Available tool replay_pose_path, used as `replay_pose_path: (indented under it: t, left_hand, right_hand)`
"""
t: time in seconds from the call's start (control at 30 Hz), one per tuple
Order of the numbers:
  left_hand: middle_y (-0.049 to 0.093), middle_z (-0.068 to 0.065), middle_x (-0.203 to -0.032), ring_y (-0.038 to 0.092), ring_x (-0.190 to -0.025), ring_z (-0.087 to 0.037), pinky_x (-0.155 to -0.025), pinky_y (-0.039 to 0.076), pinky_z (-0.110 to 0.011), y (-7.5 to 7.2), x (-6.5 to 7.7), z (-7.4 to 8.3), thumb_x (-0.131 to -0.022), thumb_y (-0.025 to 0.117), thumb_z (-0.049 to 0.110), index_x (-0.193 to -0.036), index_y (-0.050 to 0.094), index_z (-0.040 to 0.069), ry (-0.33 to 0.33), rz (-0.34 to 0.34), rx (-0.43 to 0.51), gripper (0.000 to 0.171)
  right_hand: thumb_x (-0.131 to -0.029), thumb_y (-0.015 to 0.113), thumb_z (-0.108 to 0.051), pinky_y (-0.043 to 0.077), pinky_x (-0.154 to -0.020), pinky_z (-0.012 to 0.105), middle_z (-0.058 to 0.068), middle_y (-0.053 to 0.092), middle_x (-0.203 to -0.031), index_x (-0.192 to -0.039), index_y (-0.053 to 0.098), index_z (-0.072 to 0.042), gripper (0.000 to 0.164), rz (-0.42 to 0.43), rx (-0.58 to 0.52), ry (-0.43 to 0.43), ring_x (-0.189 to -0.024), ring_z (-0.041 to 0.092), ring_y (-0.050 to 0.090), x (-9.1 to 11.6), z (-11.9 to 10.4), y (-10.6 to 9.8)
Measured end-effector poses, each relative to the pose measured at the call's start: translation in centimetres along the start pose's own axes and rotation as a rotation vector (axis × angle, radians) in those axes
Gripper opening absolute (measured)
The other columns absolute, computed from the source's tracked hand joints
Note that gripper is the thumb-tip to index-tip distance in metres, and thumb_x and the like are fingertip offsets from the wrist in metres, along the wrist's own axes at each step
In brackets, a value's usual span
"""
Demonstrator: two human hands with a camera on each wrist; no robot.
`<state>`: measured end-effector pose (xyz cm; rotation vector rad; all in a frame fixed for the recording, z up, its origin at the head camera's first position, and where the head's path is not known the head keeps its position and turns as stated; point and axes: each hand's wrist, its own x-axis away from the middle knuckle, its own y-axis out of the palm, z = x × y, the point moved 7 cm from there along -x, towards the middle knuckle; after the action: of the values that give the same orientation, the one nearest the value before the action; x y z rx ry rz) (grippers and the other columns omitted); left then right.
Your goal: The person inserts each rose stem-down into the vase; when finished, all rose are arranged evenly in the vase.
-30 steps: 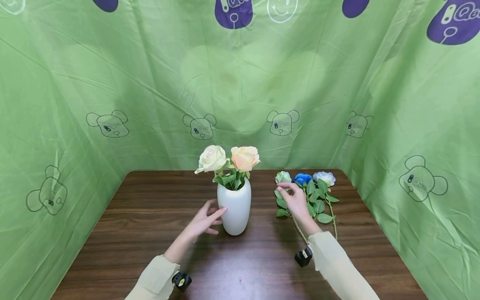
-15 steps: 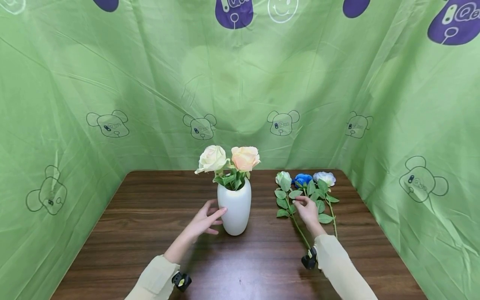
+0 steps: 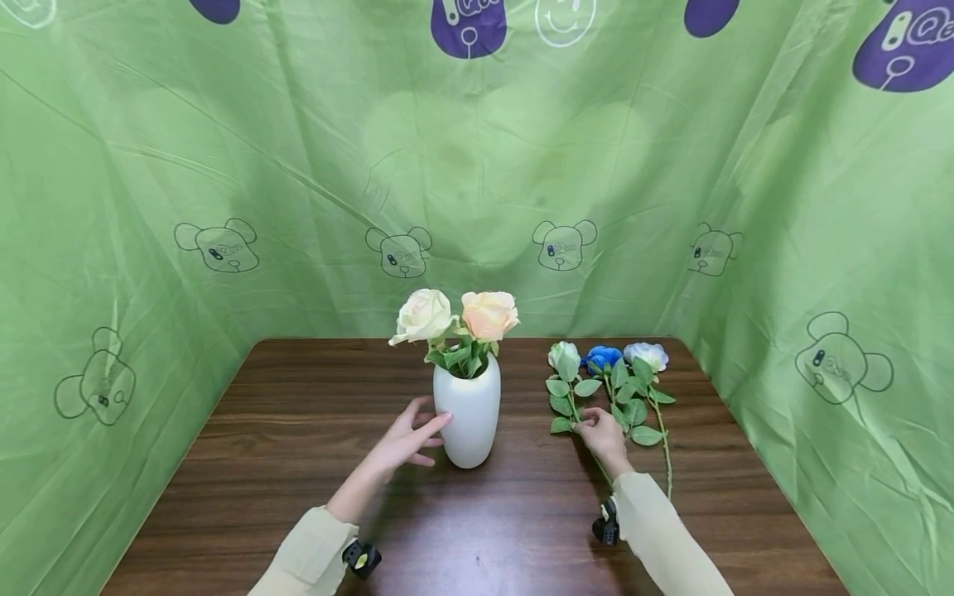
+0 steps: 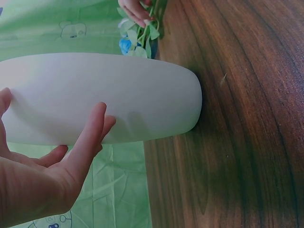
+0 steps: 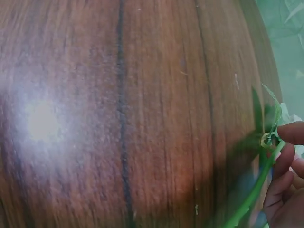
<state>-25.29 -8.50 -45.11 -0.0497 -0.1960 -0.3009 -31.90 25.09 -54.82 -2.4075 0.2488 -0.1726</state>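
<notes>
Vase (image 3: 467,420) holds roses (image 3: 489,315), left grip (image 3: 405,439) wide against it, right grip (image 3: 602,437) pinching a stem (image 5: 256,188).

Can't see every bit
Can't see the stems inside the white vase (image 3: 466,422), or where the stem of the blue flower (image 3: 601,358) ends. In the left wrist view, can't see the vase's top, cut off by the left edge. In the right wrist view, can't see all of the right hand (image 5: 287,194), cut off at the side, or the green stem (image 5: 257,188) past the bottom. Can't read the tiny words (image 3: 564,248) on the green curtain (image 3: 477,165).
</notes>
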Motion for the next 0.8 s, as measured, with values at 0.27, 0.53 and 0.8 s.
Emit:
replay_pose_path:
  t: [0.27, 0.53, 0.8]
  left_hand:
    - [0.032, -0.030, -0.129, 0.050, -0.099, -0.043, -0.059, 0.052, -0.042, -0.6, -1.2, -1.8, -0.083, 0.060, 0.038, -0.135, 0.023, 0.009, 0.002, 0.030, -0.011, 0.070]
    - [0.033, -0.029, -0.128, 0.051, -0.098, -0.042, -0.059, 0.052, -0.042, -0.6, -1.1, -1.7, -0.082, 0.060, 0.040, -0.134, 0.025, 0.009, 0.004, 0.036, -0.015, 0.070]
    - [0.034, -0.029, -0.128, 0.052, -0.098, -0.041, -0.059, 0.052, -0.042, -0.6, -1.2, -1.8, -0.082, 0.060, 0.039, -0.133, 0.026, 0.010, 0.006, 0.036, -0.015, 0.069]
  right_hand:
    - [-0.078, 0.061, -0.009, 0.046, -0.062, 0.037, 0.008, 0.061, -0.082, -0.107, 0.059, -0.002, 0.029, -0.012, 0.009, -0.019, -0.073, 0.023, 0.057, -0.1, -0.1, 0.1]
    - [-0.076, 0.060, -0.002, 0.043, -0.051, 0.029, 0.006, 0.060, -0.076, -0.107, 0.059, -0.001, 0.031, -0.002, -0.071, -0.090, -0.054, 0.016, 0.053, 0.0, -0.9, -0.3]
    - [-0.078, 0.062, -0.001, 0.045, -0.058, 0.025, 0.013, 0.060, -0.080, -0.107, 0.057, 0.003, 0.029, -0.020, -0.264, -0.223, -0.071, 0.024, 0.059, 0.5, -2.8, -0.9]
